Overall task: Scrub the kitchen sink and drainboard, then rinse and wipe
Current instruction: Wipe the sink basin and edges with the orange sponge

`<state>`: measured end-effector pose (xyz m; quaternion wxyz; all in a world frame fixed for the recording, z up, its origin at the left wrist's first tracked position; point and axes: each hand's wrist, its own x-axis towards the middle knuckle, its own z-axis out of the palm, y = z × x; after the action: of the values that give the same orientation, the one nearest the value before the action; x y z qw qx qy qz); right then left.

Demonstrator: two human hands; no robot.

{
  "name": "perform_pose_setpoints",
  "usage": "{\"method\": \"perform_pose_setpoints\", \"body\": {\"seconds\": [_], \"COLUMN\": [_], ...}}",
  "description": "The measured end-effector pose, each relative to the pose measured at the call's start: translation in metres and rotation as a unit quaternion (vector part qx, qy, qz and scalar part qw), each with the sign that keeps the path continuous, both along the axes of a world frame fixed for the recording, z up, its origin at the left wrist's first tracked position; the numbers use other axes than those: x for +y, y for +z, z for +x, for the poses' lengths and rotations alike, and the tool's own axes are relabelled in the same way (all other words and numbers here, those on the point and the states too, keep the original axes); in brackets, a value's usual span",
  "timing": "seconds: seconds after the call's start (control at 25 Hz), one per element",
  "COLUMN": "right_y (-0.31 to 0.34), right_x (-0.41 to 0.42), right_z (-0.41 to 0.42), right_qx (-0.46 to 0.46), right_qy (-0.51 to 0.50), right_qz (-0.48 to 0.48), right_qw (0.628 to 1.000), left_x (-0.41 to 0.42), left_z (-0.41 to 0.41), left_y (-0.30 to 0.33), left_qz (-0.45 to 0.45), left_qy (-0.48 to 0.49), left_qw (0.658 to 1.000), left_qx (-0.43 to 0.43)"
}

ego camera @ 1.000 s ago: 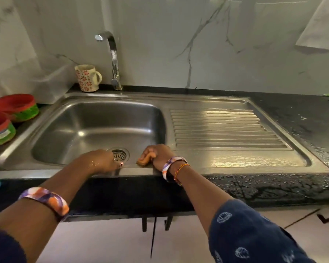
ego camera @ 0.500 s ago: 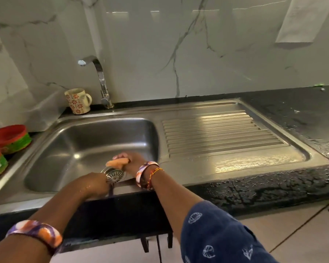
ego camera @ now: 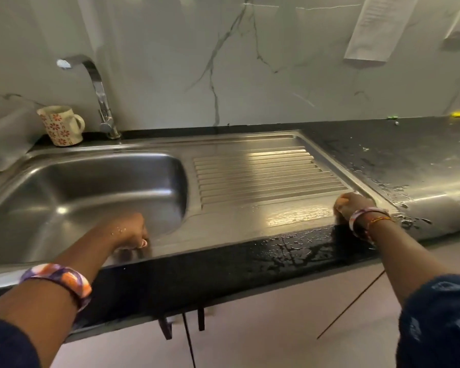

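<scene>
Gripping an orange sponge (ego camera: 341,201), the right hand (ego camera: 353,207) pressed it on the drainboard (ego camera: 263,176), at the near right corner. Left hand (ego camera: 132,231) braced on the sink (ego camera: 91,187) rim, seemingly curled, holding nothing visible. Best stroke: firm passes along the ridges just beyond the grip.
</scene>
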<state>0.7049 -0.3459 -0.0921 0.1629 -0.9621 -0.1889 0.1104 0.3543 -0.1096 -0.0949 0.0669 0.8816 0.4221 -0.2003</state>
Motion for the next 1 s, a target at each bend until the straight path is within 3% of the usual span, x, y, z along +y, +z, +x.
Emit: {"method": "perform_pose_setpoints", "body": {"seconds": [0.08,0.28,0.44,0.64,0.8,1.0], "right_y": [-0.006,-0.017,-0.027,-0.029,-0.028,-0.023], "right_x": [-0.008,0.009,0.048,0.093,0.114,0.165], "right_z": [-0.015,-0.100,-0.192,-0.268,-0.305,-0.345], "right_qx": [-0.027,-0.044,-0.074,-0.018,-0.002,0.092], "right_qy": [-0.002,0.097,0.138,0.245,0.317,0.448], "right_qz": [-0.023,0.040,0.054,0.074,0.081,0.081], "right_qw": [0.999,0.994,0.986,0.967,0.945,0.885], "left_x": [-0.001,0.007,0.011,0.016,0.038,0.055], "left_z": [-0.002,-0.014,-0.026,-0.058,-0.095,-0.124], "left_y": [0.003,0.001,-0.006,-0.012,-0.016,-0.006], "left_qz": [-0.017,-0.090,-0.089,-0.072,-0.022,-0.037], "left_qy": [0.002,0.029,0.000,0.038,0.037,0.086], "left_qw": [1.000,0.992,0.987,0.975,0.983,0.990], "left_qx": [-0.010,-0.086,-0.131,-0.206,-0.176,-0.109]}}
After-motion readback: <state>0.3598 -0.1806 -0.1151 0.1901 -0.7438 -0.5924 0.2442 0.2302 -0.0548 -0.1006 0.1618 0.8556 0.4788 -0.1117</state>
